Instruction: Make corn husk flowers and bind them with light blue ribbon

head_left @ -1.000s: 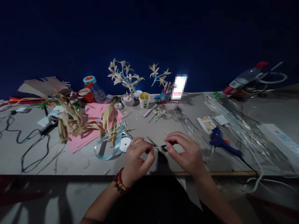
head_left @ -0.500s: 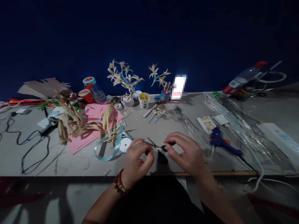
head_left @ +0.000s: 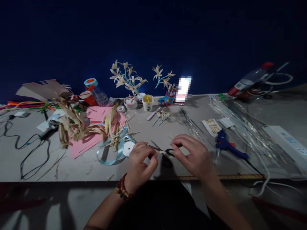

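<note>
My left hand (head_left: pixel 143 161), a beaded bracelet at its wrist, is closed in a pinch just right of a white spool of light blue ribbon (head_left: pixel 127 149). My right hand (head_left: pixel 192 155) is also pinched, thumb against forefinger, a short gap away. Whatever sits between the fingertips of either hand is too small to make out. A thin pale tip (head_left: pixel 170 136) shows above the right fingers. On the table between the hands lie scissors with black handles (head_left: pixel 169 152), blades pointing up and left.
Dried corn husks (head_left: pixel 76 126) and pink paper (head_left: pixel 83 145) lie left. Husk flowers on blue stems (head_left: pixel 128 78) stand behind, beside a paper cup (head_left: pixel 147 103). To the right are a blue glue gun (head_left: pixel 229 146), thin wires (head_left: pixel 193 124) and a power strip (head_left: pixel 284 143).
My right hand has shifted slightly right, away from the left, uncovering more of the scissors' handle. My left hand has barely moved.
</note>
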A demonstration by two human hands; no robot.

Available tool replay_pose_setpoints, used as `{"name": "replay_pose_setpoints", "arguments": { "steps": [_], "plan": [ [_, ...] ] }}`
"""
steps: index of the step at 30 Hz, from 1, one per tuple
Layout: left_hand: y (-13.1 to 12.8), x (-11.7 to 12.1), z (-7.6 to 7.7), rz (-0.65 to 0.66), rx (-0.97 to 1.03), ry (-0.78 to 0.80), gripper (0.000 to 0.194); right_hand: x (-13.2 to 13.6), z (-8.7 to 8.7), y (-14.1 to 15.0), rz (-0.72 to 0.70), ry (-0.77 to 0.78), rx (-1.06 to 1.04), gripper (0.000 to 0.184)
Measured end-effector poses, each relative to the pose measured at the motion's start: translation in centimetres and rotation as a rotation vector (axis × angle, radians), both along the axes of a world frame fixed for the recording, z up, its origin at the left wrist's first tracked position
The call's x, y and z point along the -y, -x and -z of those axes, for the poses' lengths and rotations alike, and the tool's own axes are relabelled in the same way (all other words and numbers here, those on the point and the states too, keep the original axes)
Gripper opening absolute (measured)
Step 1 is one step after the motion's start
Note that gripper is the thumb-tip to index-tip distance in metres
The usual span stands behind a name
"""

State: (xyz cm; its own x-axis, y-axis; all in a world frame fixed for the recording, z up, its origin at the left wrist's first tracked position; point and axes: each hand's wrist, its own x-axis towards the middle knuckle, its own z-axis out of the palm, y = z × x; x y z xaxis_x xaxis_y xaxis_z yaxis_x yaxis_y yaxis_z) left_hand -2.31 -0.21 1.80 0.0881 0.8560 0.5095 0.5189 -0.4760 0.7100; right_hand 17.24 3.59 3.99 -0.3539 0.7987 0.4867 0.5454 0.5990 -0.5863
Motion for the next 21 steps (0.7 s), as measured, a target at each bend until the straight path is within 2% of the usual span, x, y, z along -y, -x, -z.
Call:
{"name": "replay_pose_setpoints", "arguments": {
  "steps": [6, 9, 15, 18, 21],
  "plan": [
    [-0.3, 0.0, 0.0, 0.002, 0.003, -0.018, 0.014, 1.1, -0.6, 2.1, -0.163, 0.170, -0.010, 0.008],
    [-0.3, 0.0, 0.1, -0.003, 0.006, -0.029, 0.015, 0.9, -0.4, 2.0, -0.154, 0.146, 0.005, 0.012],
    [-0.2, -0.1, 0.0, -0.067, 0.025, -0.048, 0.017, 0.4, 0.3, 0.0, 0.051, 0.061, 0.008, 0.008],
    [-0.4, -0.1, -0.1, -0.055, 0.013, -0.055, 0.016, 1.0, 0.0, 0.9, -0.030, 0.103, 0.001, 0.011],
    [-0.6, -0.1, -0.1, -0.045, -0.014, -0.053, 0.016, 1.4, -0.2, 2.3, -0.100, 0.123, -0.004, 0.005]
  ]
}}
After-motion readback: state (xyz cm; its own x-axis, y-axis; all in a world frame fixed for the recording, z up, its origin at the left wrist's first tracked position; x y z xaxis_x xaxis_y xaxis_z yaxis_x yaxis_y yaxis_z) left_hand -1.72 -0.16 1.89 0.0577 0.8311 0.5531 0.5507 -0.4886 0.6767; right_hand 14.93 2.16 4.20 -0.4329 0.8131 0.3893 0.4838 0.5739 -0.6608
